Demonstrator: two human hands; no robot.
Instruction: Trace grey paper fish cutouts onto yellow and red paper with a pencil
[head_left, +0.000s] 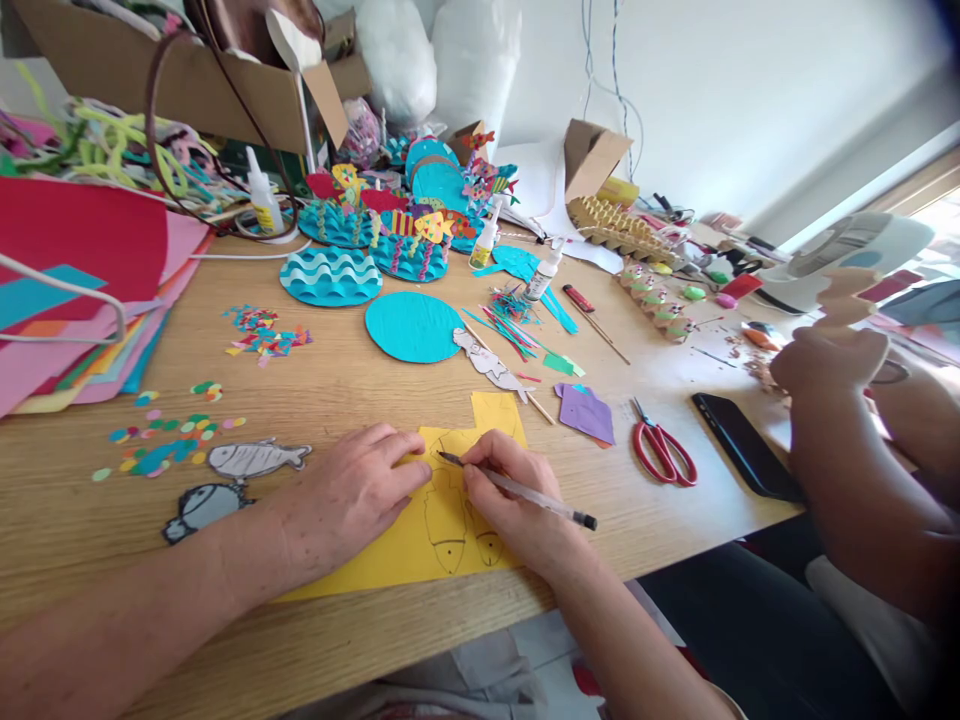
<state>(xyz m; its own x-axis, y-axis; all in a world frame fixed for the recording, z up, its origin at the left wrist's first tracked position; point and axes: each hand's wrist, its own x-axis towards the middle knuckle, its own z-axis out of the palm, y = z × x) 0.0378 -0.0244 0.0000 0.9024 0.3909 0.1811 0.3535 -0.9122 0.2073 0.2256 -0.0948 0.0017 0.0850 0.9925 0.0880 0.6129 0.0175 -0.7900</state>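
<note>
A yellow sheet of paper [360, 570] lies at the table's front edge, with fish outlines drawn on it in dark line. My left hand [360, 490] rests flat on the sheet's left side, fingers stretched out. In my right hand [517, 490] is a clear-barrelled pen [536, 497] with a black end, its tip touching the paper near my left fingertips. My right fingers cover part of the drawing. Left of my left hand lie a white paper fish [255, 459] and a grey paper fish [206, 508], the latter partly behind my forearm.
Red-handled scissors [664, 450] and a black phone [742, 447] lie to the right, near a co-worker's hands [832, 355]. Purple paper [585, 412], a blue disc [412, 327] and paper dots [172, 440] surround the sheet. Glue bottles [545, 270] and decorated blue bases [330, 275] stand behind.
</note>
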